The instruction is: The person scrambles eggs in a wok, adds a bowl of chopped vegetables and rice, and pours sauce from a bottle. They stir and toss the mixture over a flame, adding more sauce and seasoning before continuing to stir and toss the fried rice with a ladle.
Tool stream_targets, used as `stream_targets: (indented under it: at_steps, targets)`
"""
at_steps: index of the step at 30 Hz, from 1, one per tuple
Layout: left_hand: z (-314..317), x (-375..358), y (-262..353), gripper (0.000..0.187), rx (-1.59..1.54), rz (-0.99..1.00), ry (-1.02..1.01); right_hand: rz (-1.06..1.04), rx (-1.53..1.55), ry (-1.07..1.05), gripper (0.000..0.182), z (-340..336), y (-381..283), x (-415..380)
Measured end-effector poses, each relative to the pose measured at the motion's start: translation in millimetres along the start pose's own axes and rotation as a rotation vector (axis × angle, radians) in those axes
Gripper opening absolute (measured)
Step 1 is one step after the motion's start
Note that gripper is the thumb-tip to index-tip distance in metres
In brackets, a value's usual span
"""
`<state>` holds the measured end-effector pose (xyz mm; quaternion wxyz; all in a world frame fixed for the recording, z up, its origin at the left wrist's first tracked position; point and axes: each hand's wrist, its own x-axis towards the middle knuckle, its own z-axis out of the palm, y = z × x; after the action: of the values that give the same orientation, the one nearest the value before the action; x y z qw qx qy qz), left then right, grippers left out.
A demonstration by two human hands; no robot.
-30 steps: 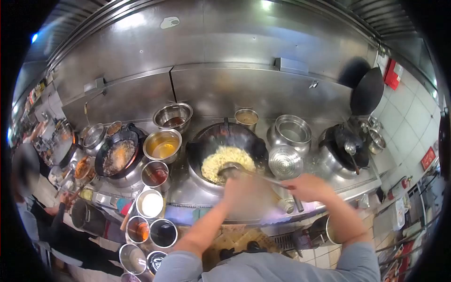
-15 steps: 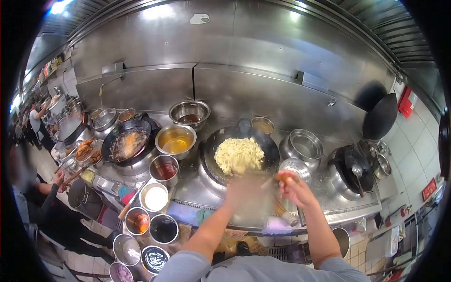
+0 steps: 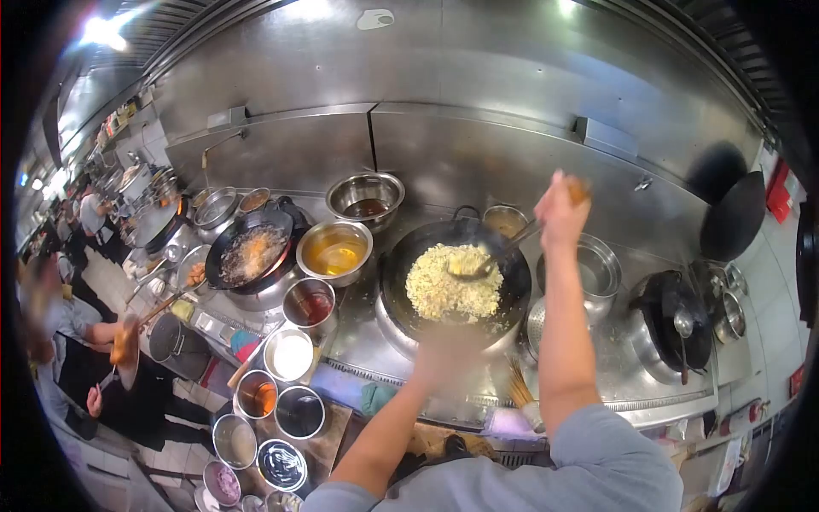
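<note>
My right hand (image 3: 563,212) is raised right of the large wok (image 3: 394,294), closed around the wooden-ended handle of a metal ladle (image 3: 512,242). The ladle slants down left, and its bowl presses into pale yellow fried rice (image 3: 444,290) heaped in the wok. At the wok's near rim is my left hand (image 3: 448,354). Motion blur smears its fingers, so whether it grips the rim cannot be made out.
A steel bowl of yellow liquid (image 3: 335,252) stands left of the wok, beside another wok of bubbling oil (image 3: 252,256). Several seasoning containers (image 3: 288,354) line the near left. A lidless pot (image 3: 597,264) sits right. At far left, a co-worker's hand (image 3: 94,401) is near fried food.
My right hand has risen from low beside the wok to its upper right. The ladle's bowl now lies in the rice. My left hand stays near the wok's front, and the view has shifted slightly.
</note>
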<state>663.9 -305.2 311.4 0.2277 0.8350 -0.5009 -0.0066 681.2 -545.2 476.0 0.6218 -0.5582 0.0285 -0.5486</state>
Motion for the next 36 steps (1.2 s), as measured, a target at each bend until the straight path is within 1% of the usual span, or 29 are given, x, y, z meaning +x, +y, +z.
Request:
stream_targets:
  at_steps: [1,2,3,4,5,7,8,9,10,11,13,14,15,16,17,19,20,21,23,24,26,27,29,30,31,33,34,35,36]
  targets:
    - [2.7,0.3,0.7,0.044,-0.008,-0.002,-0.016,-0.052,-0.031,-0.049,0.027,-3.1,50.8,-12.4]
    - [1.0,-2.7,3.5,0.044,-0.006,-0.004,-0.031,-0.21,-0.384,-0.044,0.02,-29.6,158.0,-21.6]
    - [-6.4,-1.3,7.0,0.044,0.023,0.023,-0.029,0.095,-0.254,-0.211,0.017,-10.4,123.5,-31.3]
    - [-8.8,2.6,11.0,0.043,0.047,0.044,-0.015,-0.278,-0.504,-0.274,0.02,-3.5,146.5,-0.8]
    - [-2.3,-5.5,14.1,0.043,0.04,0.04,-0.039,0.158,-0.39,-0.203,0.024,21.2,100.4,5.4]
    - [5.9,2.8,3.5,0.043,0.075,0.055,0.02,0.223,-0.08,-0.233,0.03,37.7,52.0,2.1]
    - [22.3,4.1,-6.8,0.042,0.086,0.119,0.164,0.219,-0.078,-0.242,0.03,36.9,56.7,-4.5]
    - [35.7,7.9,-19.8,0.042,0.084,0.112,0.162,0.125,0.032,-0.25,0.031,30.0,68.0,-21.1]
    - [48.3,10.4,-32.2,0.042,0.072,0.071,0.064,0.03,0.14,-0.252,0.031,23.6,81.1,-35.2]
    - [55.8,6.3,-36.7,0.043,0.058,0.033,-0.044,0.111,-0.033,-0.277,0.031,20.7,99.5,-49.2]
    - [31.1,12.7,-22.7,0.044,0.047,0.063,-0.063,0.076,-0.212,-0.322,0.029,17.7,118.1,-8.9]
    - [24.4,8.2,-18.3,0.045,-0.005,0.054,-0.126,0.072,-0.296,-0.212,0.027,14.9,106.0,2.6]
    - [17.9,13.4,-19.9,0.047,-0.049,0.048,-0.166,0.048,-0.373,-0.11,0.026,16.9,78.4,20.3]
    - [42.6,12.5,-34.5,0.049,-0.035,0.125,0.061,0.081,-0.292,-0.09,0.03,8.1,48.1,21.6]
    - [42.1,13.5,-35.7,0.049,-0.036,0.112,0.069,0.096,-0.029,-0.046,0.034,-4.7,41.2,17.4]
    - [41.6,10.6,-34.4,0.049,0.011,0.056,-0.086,-0.004,-0.037,-0.078,0.036,1.1,83.5,-8.1]
    - [25.0,11.7,-24.0,0.049,0.038,0.08,-0.14,-0.02,-0.225,-0.25,0.034,-1.9,110.8,-6.0]
    - [17.3,15.6,-18.7,0.049,0.04,0.086,-0.133,0.122,-0.219,-0.292,0.035,20.3,103.4,-3.3]
    - [12.1,9.7,-12.7,0.049,0.033,0.054,-0.139,0.147,-0.238,-0.256,0.034,46.2,99.0,14.2]
    - [12.8,12.5,-16.7,0.049,0.039,0.064,-0.133,0.135,-0.237,-0.252,0.034,43.2,93.3,15.9]
    - [30.0,9.1,-26.5,0.048,0.056,0.213,0.137,0.122,0.078,-0.172,0.032,32.2,86.0,8.3]
    - [46.1,6.0,-33.5,0.048,0.044,0.206,0.136,0.131,0.069,-0.178,0.032,28.7,101.2,5.1]
    - [73.7,8.1,-52.9,0.048,0.028,0.019,-0.058,0.074,-0.225,-0.35,0.031,31.3,132.0,6.9]
    - [79.5,6.9,-55.2,0.048,0.025,0.015,-0.056,0.138,-0.389,-0.291,0.031,42.4,117.9,21.9]
    - [85.7,2.5,-57.4,0.048,0.009,0.015,-0.043,0.212,-0.323,-0.208,0.031,41.3,99.9,32.9]
    - [73.3,9.3,-53.9,0.048,-0.007,0.005,0.003,0.229,-0.257,-0.115,0.03,22.5,72.8,59.4]
    - [49.4,5.8,-37.7,0.048,-0.006,0.023,0.002,0.24,-0.259,-0.137,0.03,17.0,82.1,54.7]
    - [30.8,3.0,-24.2,0.048,-0.008,0.039,-0.001,0.128,-0.188,-0.14,0.029,8.3,98.6,43.2]
    - [21.2,3.4,-18.6,0.047,-0.037,0.014,-0.059,0.014,-0.113,-0.128,0.029,6.1,101.7,31.0]
